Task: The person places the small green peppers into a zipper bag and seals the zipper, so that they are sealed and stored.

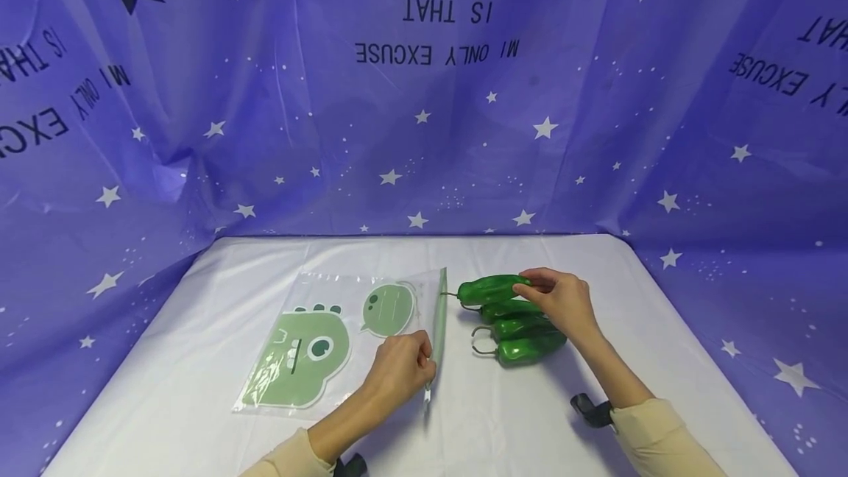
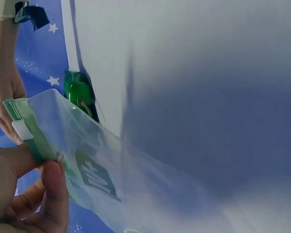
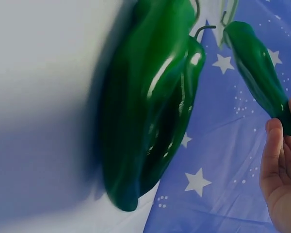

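A clear slider-zip bag (image 1: 391, 311) printed with a green cartoon dinosaur lies flat on the white table. My left hand (image 1: 400, 366) pinches its green zip edge (image 2: 31, 128) between thumb and fingers, near the white slider (image 2: 22, 129). To the right, my right hand (image 1: 566, 308) grips a green pepper (image 1: 489, 289) by its blunt end. That pepper's thin stem points left, right at the bag's mouth. Below it three more green peppers (image 1: 530, 348) lie side by side on the table, stems also to the left; they loom large in the right wrist view.
The white cloth-covered table (image 1: 503, 425) has purple star-printed curtains (image 1: 424, 146) behind it and at both sides. Black straps (image 1: 591, 411) sit at each wrist by the beige sleeves (image 1: 662, 436).
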{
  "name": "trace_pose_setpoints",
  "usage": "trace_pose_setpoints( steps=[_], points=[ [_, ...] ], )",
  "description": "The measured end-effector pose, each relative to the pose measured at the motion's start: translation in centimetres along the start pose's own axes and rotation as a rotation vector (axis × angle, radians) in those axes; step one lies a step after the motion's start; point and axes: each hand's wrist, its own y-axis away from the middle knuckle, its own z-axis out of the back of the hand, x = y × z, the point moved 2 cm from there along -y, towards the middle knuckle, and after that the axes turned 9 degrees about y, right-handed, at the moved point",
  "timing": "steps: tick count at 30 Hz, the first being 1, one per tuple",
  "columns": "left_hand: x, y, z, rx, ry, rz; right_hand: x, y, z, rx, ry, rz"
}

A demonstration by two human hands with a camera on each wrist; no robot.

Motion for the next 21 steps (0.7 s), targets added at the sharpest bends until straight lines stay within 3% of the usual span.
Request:
trace_pose_setpoints(
  steps=[5,10,21],
  points=[
    [-0.5,0.1,-0.2,-0.001,-0.022,-0.037,0.7,-0.4,-0.5,-0.005,0.002,-0.017],
    [-0.9,0.0,-0.1,-0.046,-0.028,-0.076,1.4,-0.7,-1.1,0.003,-0.006,-0.051],
    [-0.8,-0.2,0.2,-0.094,-0.019,-0.105,1.8,-1.1,-1.9,0.019,-0.073,-0.127]
  ],
)
